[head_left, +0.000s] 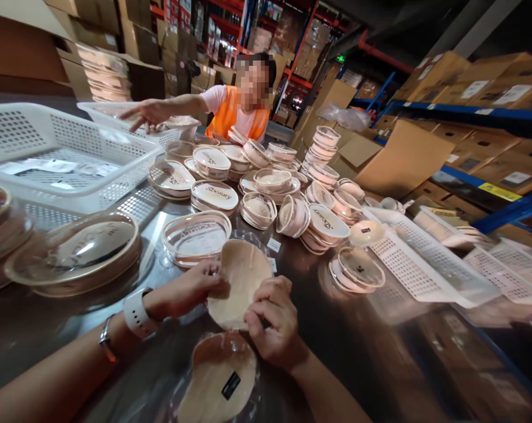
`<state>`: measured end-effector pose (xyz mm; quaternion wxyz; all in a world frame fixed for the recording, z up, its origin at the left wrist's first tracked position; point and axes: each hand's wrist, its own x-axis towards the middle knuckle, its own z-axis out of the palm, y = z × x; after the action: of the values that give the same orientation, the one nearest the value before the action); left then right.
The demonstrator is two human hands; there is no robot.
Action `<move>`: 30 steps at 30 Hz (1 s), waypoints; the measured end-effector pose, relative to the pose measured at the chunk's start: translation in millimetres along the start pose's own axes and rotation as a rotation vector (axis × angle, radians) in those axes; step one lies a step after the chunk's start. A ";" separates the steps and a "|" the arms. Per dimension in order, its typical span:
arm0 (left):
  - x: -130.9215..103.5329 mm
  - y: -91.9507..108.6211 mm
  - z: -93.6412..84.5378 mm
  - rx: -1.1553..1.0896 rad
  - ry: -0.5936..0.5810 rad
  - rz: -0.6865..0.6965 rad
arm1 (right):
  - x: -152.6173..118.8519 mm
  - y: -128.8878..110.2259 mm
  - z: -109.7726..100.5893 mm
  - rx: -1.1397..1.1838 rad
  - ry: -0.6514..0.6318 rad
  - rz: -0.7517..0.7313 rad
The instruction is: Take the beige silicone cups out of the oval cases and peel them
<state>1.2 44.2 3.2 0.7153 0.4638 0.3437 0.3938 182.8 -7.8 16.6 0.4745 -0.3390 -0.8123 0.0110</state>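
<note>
A beige curved pad [239, 282] is held up between my hands above the dark table. My left hand [195, 289] pinches its left edge, with a white watch band on that wrist. On its lower right edge, my right hand [272, 320] is closed with curled fingers. Just below lies a second beige pad [219, 376] in clear plastic, bearing a small black label. Beyond my hands sits an oval clear-lidded case [197, 237], and many similar round and oval cases [215, 197] are piled behind it.
White perforated baskets stand at the left [72, 191] and right [418, 264]. A person in an orange vest [231, 111] reaches an arm over a rear basket. Stacked cases [74, 252] lie at the left; cartons [472, 141] fill shelves at the right.
</note>
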 end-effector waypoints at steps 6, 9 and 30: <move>-3.2 0.1 -2.3 -0.149 -0.137 -0.165 | -4.0 3.0 1.0 -0.066 -0.014 -0.011; -6.7 4.7 -3.4 -0.125 -0.232 -0.224 | -5.3 7.3 0.3 -0.175 -0.039 -0.067; -7.1 3.8 -6.5 0.031 -0.311 -0.336 | -5.9 4.6 10.6 -0.056 -0.141 -0.051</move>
<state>-8.5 41.6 5.5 0.8080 0.4659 0.3079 0.1876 178.9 -4.3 4.7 0.4066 -0.3298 -0.8520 0.0001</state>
